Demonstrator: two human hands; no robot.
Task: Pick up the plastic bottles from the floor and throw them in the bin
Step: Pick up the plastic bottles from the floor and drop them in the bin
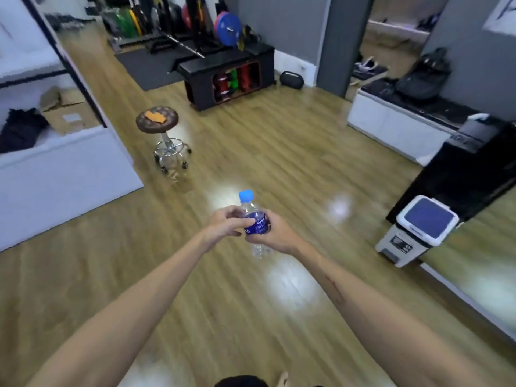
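A clear plastic bottle [254, 219] with a blue cap and a blue label is held upright above the wooden floor, in the middle of the view. My left hand [226, 223] grips it from the left, fingers curled round the label. My right hand [275, 233] grips it from the right and lower, and the bottle's clear bottom shows beneath it. The bin [418, 230], white with a blue-grey lid that is down, stands on the floor to the right of my hands, against a black cabinet.
A brown wheeled stool [159, 121] with an orange cloth stands ahead on the left. A black weight rack [229, 76] is at the back, a white bench [391, 127] at the right, and a white ledge [55, 169] at the left. Open wooden floor lies between them.
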